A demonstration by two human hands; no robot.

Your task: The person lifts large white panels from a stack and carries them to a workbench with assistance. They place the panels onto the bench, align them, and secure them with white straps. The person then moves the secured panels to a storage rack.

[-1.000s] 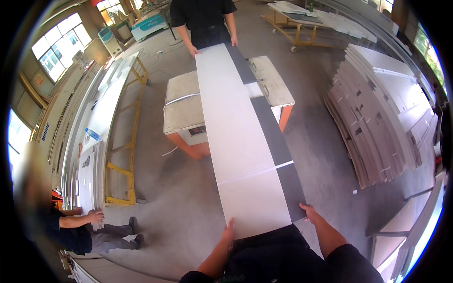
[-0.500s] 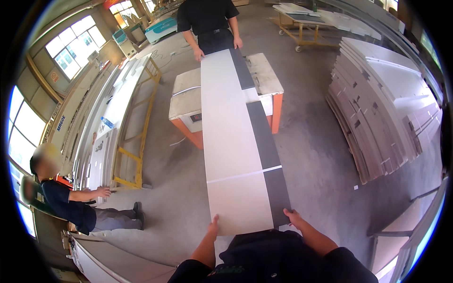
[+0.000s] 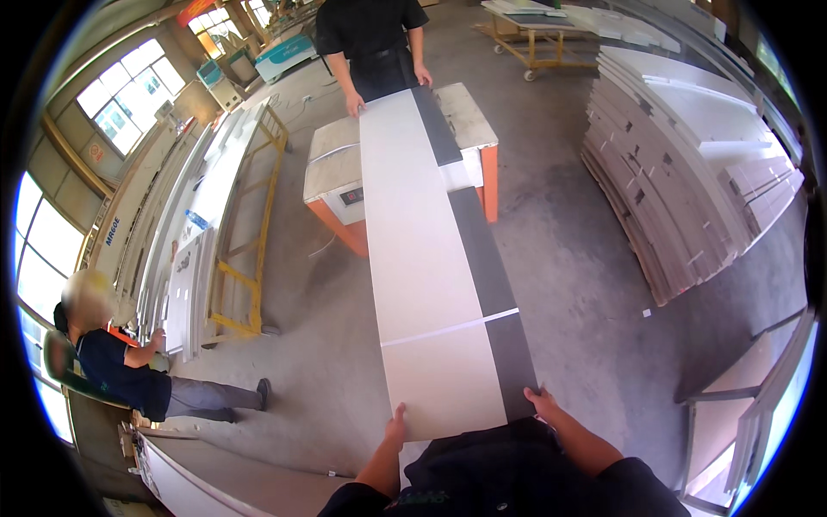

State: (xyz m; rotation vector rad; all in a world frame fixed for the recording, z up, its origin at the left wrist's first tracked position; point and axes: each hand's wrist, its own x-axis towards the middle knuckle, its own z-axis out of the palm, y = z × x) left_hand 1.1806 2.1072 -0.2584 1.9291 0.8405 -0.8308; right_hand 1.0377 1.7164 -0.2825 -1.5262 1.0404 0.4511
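Dark blue lettering with digits (image 3: 113, 231) stands on the long beige machine (image 3: 133, 191), beyond and well left of the left hand (image 3: 395, 425). Farther off, a small reddish sign (image 3: 96, 153) is unreadable, as is faint print (image 3: 424, 499) on the dark shirt (image 3: 482, 461) nearer the body.

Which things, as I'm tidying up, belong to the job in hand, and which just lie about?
In the job:
- long panel
- left hand and right hand, holding it
- far co-worker's hands
- white band across it
- orange-legged bench beneath

Apparently lying about:
- blue bottle
- board stack
- white scrap
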